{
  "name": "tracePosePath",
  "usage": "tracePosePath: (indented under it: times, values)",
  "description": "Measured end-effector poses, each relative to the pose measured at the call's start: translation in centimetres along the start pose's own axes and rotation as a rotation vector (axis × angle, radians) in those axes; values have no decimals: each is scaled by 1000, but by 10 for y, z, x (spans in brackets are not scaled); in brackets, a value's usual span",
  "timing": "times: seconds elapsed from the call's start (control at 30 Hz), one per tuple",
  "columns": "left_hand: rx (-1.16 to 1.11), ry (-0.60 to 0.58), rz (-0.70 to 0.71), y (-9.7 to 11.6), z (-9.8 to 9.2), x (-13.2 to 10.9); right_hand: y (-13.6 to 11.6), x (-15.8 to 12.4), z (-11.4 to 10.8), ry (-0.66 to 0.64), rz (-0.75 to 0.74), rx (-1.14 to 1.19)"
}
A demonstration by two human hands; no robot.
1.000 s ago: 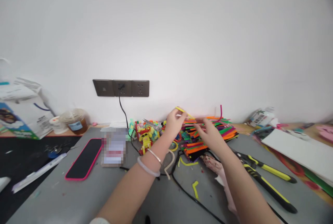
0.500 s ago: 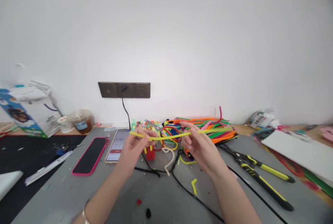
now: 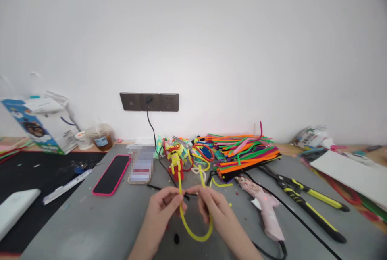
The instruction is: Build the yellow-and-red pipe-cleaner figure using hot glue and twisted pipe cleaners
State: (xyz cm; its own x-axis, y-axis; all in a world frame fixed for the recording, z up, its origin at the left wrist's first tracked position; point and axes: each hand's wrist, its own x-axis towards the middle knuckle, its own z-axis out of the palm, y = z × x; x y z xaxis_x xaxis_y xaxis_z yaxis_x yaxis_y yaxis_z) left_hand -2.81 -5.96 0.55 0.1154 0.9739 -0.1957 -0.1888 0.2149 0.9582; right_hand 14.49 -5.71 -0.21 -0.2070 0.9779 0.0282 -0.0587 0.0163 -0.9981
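Note:
A yellow pipe cleaner (image 3: 198, 239) is bent into a U, its curve hanging down toward me and its two ends pointing away. My left hand (image 3: 167, 205) pinches one side of it between thumb and fingers. On the other side, my right hand (image 3: 211, 203) grips it the same way. Just beyond the hands stands a small yellow figure (image 3: 174, 158) with black marks, on something red (image 3: 175, 173). A yellow offcut (image 3: 222, 183) lies beyond my right hand, and a small black piece (image 3: 176, 238) sits below my left.
Bundled coloured pipe cleaners (image 3: 248, 155) lie at the back, with scissors (image 3: 181, 142) to their left. A pink glue gun (image 3: 266, 207) and its cord lie at right, beside yellow-black pliers (image 3: 308, 201). Two phones, a pink-edged one (image 3: 111, 175) and another (image 3: 141, 163), are at left.
The yellow pipe cleaner went from nearly straight and level to a U shape. Both hands have come lower and closer together. The glue gun now shows beside my right arm.

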Motion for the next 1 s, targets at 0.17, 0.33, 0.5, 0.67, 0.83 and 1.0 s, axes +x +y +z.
tracePosePath:
  times: [0.17,0.33,0.5,0.67,0.83,1.0]
  values:
    - [-28,-34,37,-1,12,0,4,-7,13,29,16,-156]
    - [-40,-49,114,-15,16,-3,11,-5,18,-3,19,-69]
    - [0,25,126,-18,18,-8,8,-8,16,50,-111,-90]
    - [12,55,126,-15,22,-13,9,-15,17,19,-20,-11]
    - [-36,104,130,-17,26,-15,21,-14,23,8,2,183]
    - [-108,49,127,-24,31,-17,26,-17,30,111,-65,253]
